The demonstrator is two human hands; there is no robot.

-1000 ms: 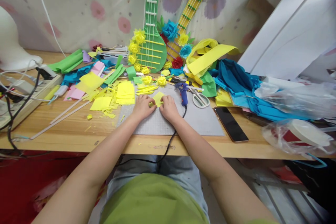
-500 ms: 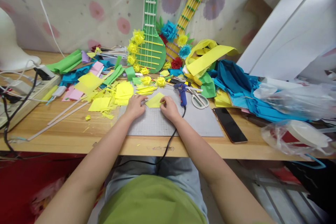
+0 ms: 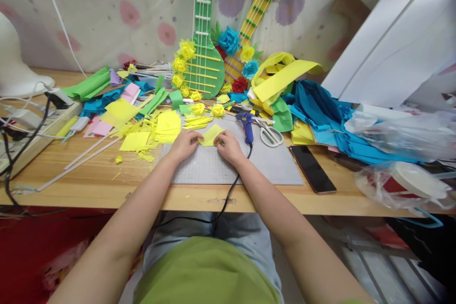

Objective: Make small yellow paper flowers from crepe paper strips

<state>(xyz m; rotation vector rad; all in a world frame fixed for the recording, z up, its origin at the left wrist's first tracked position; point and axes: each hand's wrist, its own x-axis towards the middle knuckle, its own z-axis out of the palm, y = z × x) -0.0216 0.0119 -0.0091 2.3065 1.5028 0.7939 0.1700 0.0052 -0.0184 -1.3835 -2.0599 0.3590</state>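
Observation:
A small piece of yellow crepe paper (image 3: 211, 136) is held between my two hands, just over the grey cutting mat (image 3: 203, 168). My left hand (image 3: 185, 145) pinches its left corner with thumb and fingers. On the opposite side, my right hand (image 3: 230, 146) has closed fingertips on the right edge. Right of that hand, a blue glue gun (image 3: 246, 128) lies on the mat, its black cord running down past my wrist. White-handled scissors (image 3: 271, 137) rest beside it. Behind the paper are yellow paper flowers (image 3: 218, 110) and folded yellow strips (image 3: 197, 122).
Stacked yellow paper squares (image 3: 168, 126) lie to the left. A green paper guitar (image 3: 204, 73) and a yellow one (image 3: 256, 9) lean on the wall. A phone (image 3: 312, 169) and blue crepe paper (image 3: 320, 109) are at right, a power strip (image 3: 39, 135) at left.
My left fingers have shifted slightly right, onto the paper's left corner. The right fingers have moved a little down and left along its edge. Everything else stays in place.

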